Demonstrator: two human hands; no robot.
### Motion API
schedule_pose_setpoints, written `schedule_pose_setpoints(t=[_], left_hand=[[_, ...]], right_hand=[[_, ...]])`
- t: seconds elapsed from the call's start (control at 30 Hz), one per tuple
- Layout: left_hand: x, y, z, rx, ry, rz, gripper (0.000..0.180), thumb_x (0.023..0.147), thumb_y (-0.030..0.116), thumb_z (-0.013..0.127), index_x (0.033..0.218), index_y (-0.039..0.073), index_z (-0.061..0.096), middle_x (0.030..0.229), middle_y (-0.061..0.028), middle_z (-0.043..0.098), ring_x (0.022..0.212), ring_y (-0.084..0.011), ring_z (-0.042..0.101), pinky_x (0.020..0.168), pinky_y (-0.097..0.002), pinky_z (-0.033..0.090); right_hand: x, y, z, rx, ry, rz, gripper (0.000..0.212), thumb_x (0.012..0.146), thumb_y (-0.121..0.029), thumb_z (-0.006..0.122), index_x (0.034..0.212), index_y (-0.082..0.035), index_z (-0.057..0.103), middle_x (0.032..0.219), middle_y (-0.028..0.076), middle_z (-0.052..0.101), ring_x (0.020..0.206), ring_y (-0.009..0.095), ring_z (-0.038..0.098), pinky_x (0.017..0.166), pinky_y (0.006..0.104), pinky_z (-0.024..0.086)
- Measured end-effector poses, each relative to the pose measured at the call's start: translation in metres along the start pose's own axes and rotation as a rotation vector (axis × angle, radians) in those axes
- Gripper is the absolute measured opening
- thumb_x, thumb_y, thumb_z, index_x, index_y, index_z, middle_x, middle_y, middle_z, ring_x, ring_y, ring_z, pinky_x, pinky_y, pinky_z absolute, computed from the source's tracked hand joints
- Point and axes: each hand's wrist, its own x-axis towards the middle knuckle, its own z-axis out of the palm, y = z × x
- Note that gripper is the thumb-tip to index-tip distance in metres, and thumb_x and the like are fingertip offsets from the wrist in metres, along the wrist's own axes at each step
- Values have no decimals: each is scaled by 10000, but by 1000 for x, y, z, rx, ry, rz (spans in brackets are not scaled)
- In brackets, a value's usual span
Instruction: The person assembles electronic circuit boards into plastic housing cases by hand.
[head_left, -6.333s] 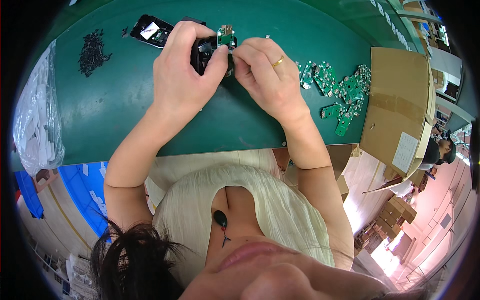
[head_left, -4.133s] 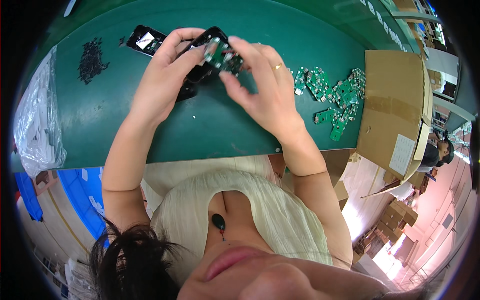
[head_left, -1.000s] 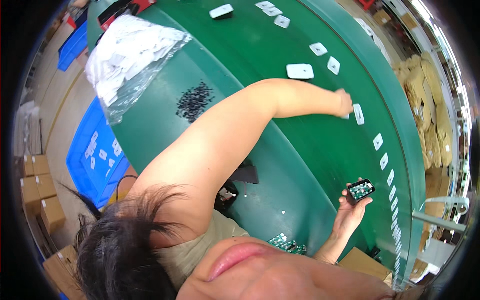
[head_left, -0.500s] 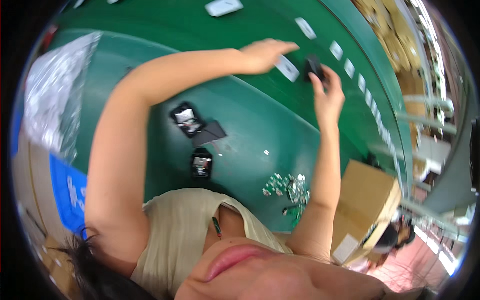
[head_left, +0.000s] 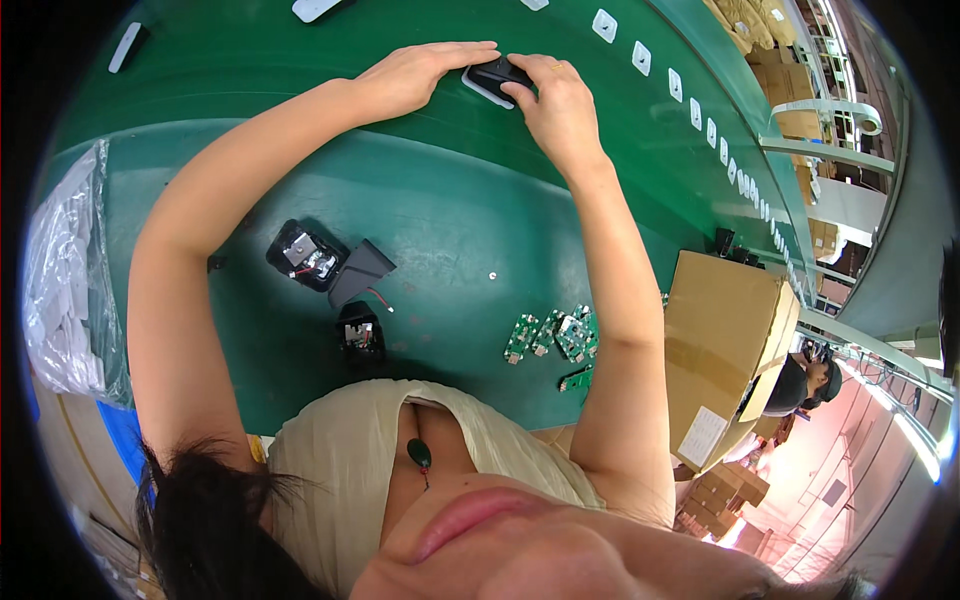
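My right hand (head_left: 562, 105) has its thumb and fingers closed round a black plastic casing (head_left: 497, 74) at the far side of the green belt. That casing sits over a white card (head_left: 487, 98), whose near edge shows beneath it. With fingers stretched flat, my left hand (head_left: 415, 75) reaches to the casing's left side; its fingertips lie at the far edge. Nearer to me, on the green table (head_left: 450, 250), are an opened black housing (head_left: 305, 255) with parts inside and a second black housing (head_left: 360, 333). Beside them lies a dark grey angular piece (head_left: 362, 272) near a red wire.
Several green circuit boards (head_left: 575, 335) lie right of centre. White cards (head_left: 641, 58) run in a row along the belt. A clear plastic bag (head_left: 70, 280) is at the left, a cardboard box (head_left: 725, 350) at the right. Another person (head_left: 805, 385) is beyond the box.
My right hand has brought the black casing leftward over a white card. My left hand now meets it at the side. The whole view has shifted, and the row of cards appears farther along.
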Motion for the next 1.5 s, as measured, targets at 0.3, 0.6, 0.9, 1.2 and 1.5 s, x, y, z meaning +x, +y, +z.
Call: schedule_pose_setpoints(t=[0.3,0.6,0.9,1.2,1.5], left_hand=[[-7,-4,-2,119,1,31,570,758,-127,354,1278,83,457,1312,-103,458,1207,-267,436,1044,-345,336],[-4,0,-4,424,-15,200,523,797,31,536,1303,58,406,1303,-123,451,1192,-260,442,1016,-344,358],[35,8,7,422,148,21,276,852,251,567,906,-18,553,853,-132,609,736,-270,580,669,-343,479],[53,15,-4,-402,-301,-707,316,908,263,504,952,-42,577,730,-77,628,548,-97,554,484,-217,426],[24,24,-17,-165,-17,-796,477,876,328,538,609,-61,607,540,-139,599,375,-165,522,355,-294,399]], right_hand=[[-2,4,19,-11,36,-91,293,737,-157,665,1006,-51,620,939,64,625,845,245,570,732,346,497],[-8,2,35,-139,200,-156,270,773,-148,613,1028,-62,619,985,60,617,850,219,576,665,326,514],[18,31,21,259,73,239,364,829,-390,581,1030,-93,646,954,86,648,814,275,605,776,354,477],[-91,14,-67,716,197,404,221,868,-191,576,1016,-36,631,988,91,639,890,195,597,770,280,469],[-148,-114,-36,642,-11,234,240,782,-152,649,1016,-104,618,913,57,608,818,193,598,678,307,498]])
